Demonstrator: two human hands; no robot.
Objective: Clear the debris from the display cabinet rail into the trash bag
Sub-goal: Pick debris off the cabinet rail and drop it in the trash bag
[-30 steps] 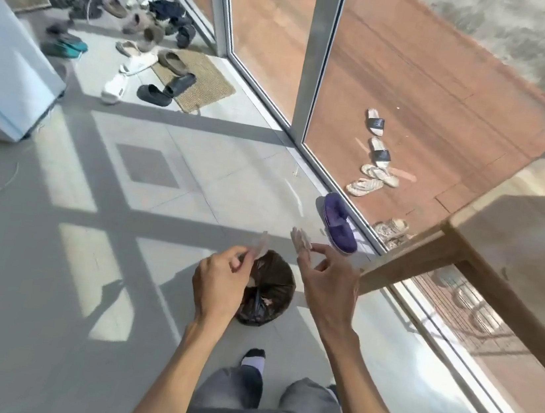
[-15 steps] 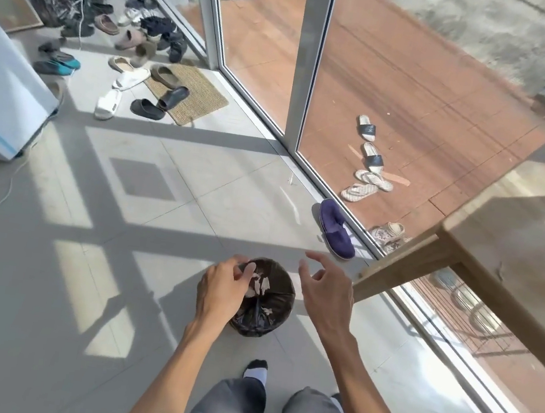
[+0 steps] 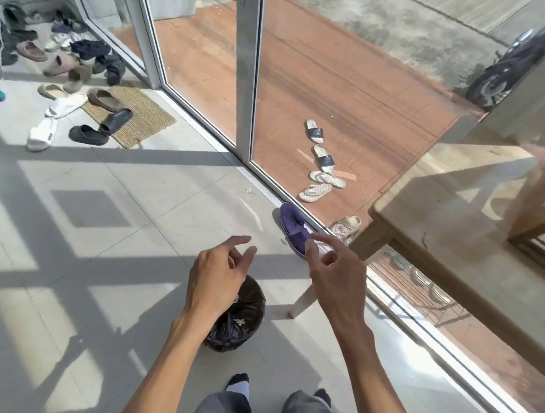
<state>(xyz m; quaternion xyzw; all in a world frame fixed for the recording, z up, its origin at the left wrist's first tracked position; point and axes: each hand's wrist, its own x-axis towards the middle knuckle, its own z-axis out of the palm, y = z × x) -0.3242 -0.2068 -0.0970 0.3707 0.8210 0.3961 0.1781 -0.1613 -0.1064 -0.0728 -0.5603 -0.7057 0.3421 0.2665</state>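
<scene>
Two bare hands are showing, a left hand [image 3: 217, 273] and a right hand [image 3: 338, 277], both empty with fingers spread, above one black trash bag [image 3: 241, 323] sitting on the floor. One purple slipper [image 3: 291, 224] is lying by the glass door, one woven doormat [image 3: 134, 115] is lying further back, and one wooden desk [image 3: 464, 211] is standing at the right. Outside the glass, five sandals are lying on the red paving, while the indoor shoe pile is too jumbled to count.
</scene>
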